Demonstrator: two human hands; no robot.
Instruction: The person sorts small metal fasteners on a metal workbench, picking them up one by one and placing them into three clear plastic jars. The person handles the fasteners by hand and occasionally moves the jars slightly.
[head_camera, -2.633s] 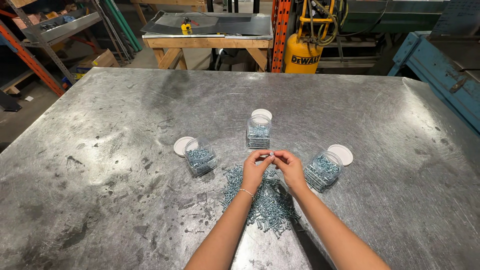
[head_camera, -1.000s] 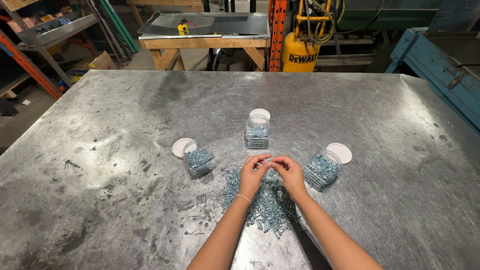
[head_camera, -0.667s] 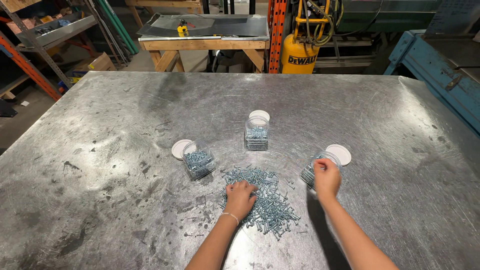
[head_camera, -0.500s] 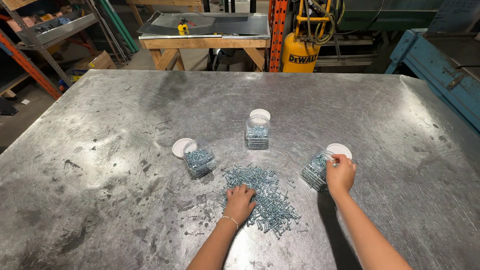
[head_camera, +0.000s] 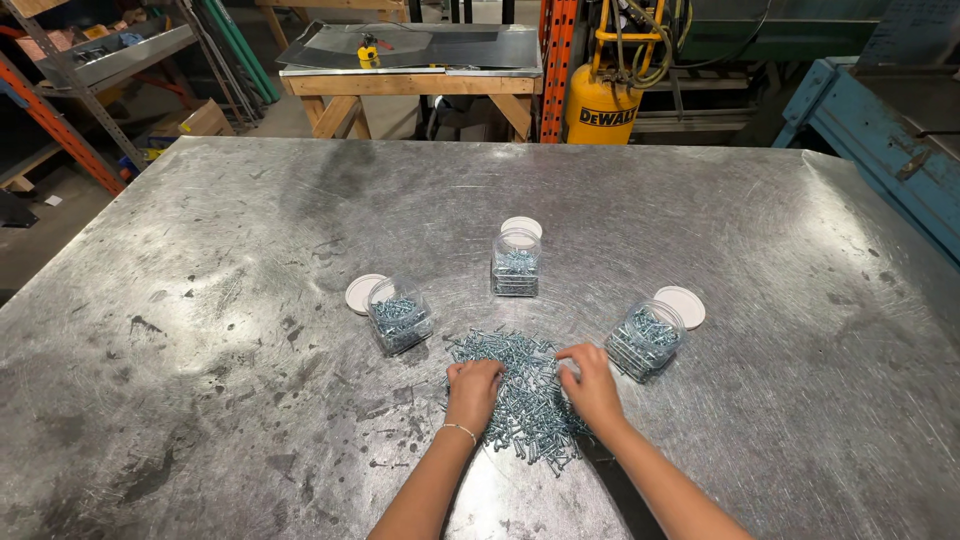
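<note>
Resting palm-down on screw pile (head_camera: 520, 390): left hand (head_camera: 474, 390), right hand (head_camera: 592, 385).

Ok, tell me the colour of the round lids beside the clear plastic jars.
White round lids, clearest in the head view.

The right hand (head_camera: 592, 385), which half a second ago reaches out to the clear plastic jar of screws on the right (head_camera: 643, 341), is now back on the heap of small silvery screws (head_camera: 520, 395), fingers spread over its right edge. The left hand (head_camera: 474, 388), earlier raised and pinched against the right above the heap, now rests palm-down on its left side.
</note>
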